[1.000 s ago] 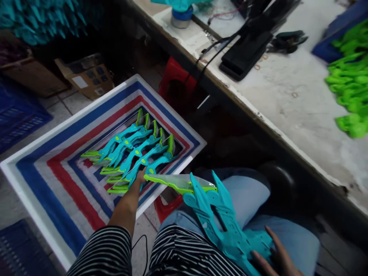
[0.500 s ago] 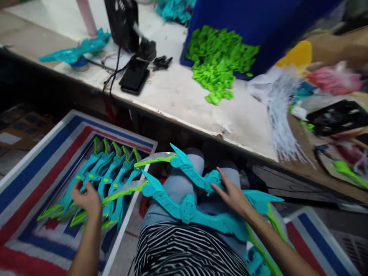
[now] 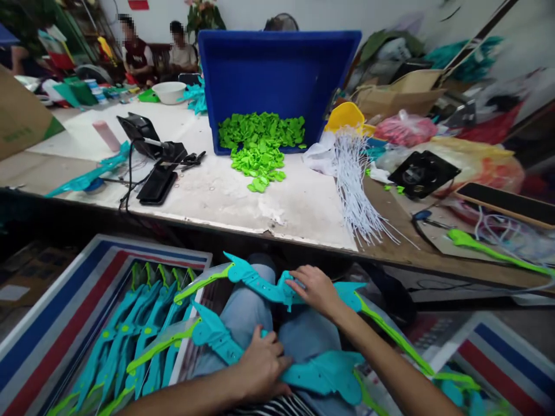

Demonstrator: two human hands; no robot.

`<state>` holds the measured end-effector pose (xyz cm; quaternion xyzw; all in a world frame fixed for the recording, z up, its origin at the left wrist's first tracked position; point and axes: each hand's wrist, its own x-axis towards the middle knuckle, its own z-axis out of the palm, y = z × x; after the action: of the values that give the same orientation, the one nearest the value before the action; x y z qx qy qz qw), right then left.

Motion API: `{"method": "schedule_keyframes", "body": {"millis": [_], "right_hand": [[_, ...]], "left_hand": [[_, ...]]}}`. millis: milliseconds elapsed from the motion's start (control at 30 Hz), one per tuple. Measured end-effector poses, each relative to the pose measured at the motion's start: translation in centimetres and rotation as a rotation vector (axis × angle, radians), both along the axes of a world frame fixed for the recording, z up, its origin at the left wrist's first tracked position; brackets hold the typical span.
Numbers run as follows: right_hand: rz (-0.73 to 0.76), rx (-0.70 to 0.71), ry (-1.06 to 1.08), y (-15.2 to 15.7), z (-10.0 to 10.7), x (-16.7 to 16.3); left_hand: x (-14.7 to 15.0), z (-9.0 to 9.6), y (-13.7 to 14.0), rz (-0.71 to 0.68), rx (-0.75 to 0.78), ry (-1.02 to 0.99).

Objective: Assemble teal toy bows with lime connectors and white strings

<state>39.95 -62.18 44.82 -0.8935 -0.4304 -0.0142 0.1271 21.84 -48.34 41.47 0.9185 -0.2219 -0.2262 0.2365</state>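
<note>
Two turquoise toy bows with lime-green limb tips lie across my lap. My left hand [image 3: 262,361] is closed around the middle of the nearer toy bow [image 3: 323,372], covering its grip. My right hand [image 3: 315,290] has its fingers curled over the centre of the farther toy bow [image 3: 255,278]; its thumb is hidden. To my left, several more toy bows [image 3: 125,329] stand side by side in a striped tray [image 3: 56,323]. The left tips of both lap bows reach over that tray's edge.
On the worktable [image 3: 303,216], lime-green plastic pieces [image 3: 262,144] spill from a tipped blue bin [image 3: 277,75]. White ties [image 3: 359,190] hang near the table edge. A black phone [image 3: 158,186] and a small fan [image 3: 422,173] lie there. Another striped tray [image 3: 498,358] is at right; people [image 3: 137,60] sit behind.
My left hand has come from over the striped tray to the nearer bow and closed on it. My right hand stays at the farther bow. The view has tilted up.
</note>
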Motion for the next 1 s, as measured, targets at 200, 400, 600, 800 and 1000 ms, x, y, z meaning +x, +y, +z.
{"method": "schedule_keyframes", "body": {"millis": [200, 400, 600, 800, 1000], "right_hand": [[-0.152, 0.232, -0.109, 9.8, 6.6, 10.0], [-0.294, 0.076, 0.029, 18.1, 7.3, 16.3], [-0.098, -0.004, -0.049, 11.7, 6.4, 16.3], [0.116, 0.078, -0.149, 4.3, 5.2, 15.6], [0.115, 0.378, -0.077, 6.6, 4.1, 14.2]], "left_hand": [[2.9, 1.9, 0.8, 0.097, -0.062, 0.005], [9.6, 1.7, 3.5, 0.208, 0.155, -0.275], [12.3, 1.0, 3.4, 0.095, 0.179, -0.245], [11.8, 0.9, 2.5, 0.15, 0.11, -0.318], [9.1, 0.9, 3.0, 0.314, -0.112, -0.567]]}}
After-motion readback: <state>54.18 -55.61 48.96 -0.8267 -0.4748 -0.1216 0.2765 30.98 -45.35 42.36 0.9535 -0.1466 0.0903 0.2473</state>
